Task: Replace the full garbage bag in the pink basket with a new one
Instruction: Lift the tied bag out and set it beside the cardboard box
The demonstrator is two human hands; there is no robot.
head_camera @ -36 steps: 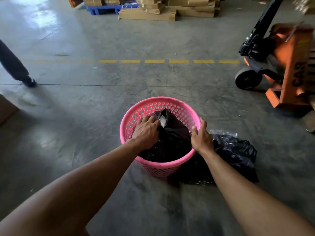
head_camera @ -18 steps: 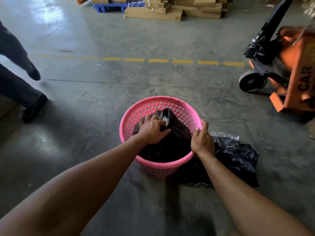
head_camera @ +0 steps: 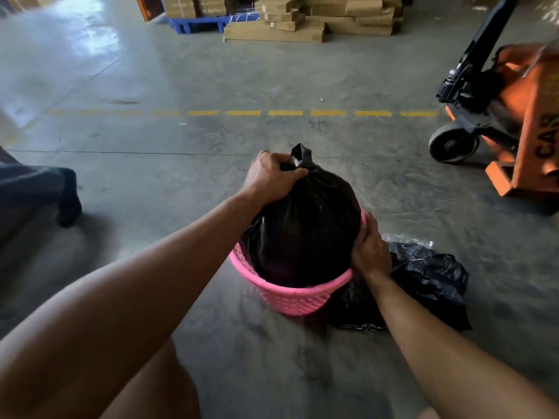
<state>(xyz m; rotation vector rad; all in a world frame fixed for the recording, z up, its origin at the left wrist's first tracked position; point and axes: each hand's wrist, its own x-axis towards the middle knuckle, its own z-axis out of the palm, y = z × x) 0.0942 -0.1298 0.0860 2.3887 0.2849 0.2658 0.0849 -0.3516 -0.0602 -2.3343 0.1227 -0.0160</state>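
A full black garbage bag with a tied neck rises out of the pink basket on the concrete floor. My left hand is clenched on the bag's neck, just below the knot. My right hand grips the basket's right rim, thumb inside against the bag. A crumpled black bag with a bit of clear plastic lies on the floor right of the basket, touching it. The basket's far rim is hidden behind the lifted bag.
An orange pallet jack with a black handle stands at the right. Stacked cardboard boxes and a blue pallet line the back. Another person's dark leg and shoe are at the left. A dashed yellow line crosses the floor.
My left hand has pulled the full bag upward, so it now stands well above the rim. My right hand stays on the rim. The person at the left has stepped nearer.
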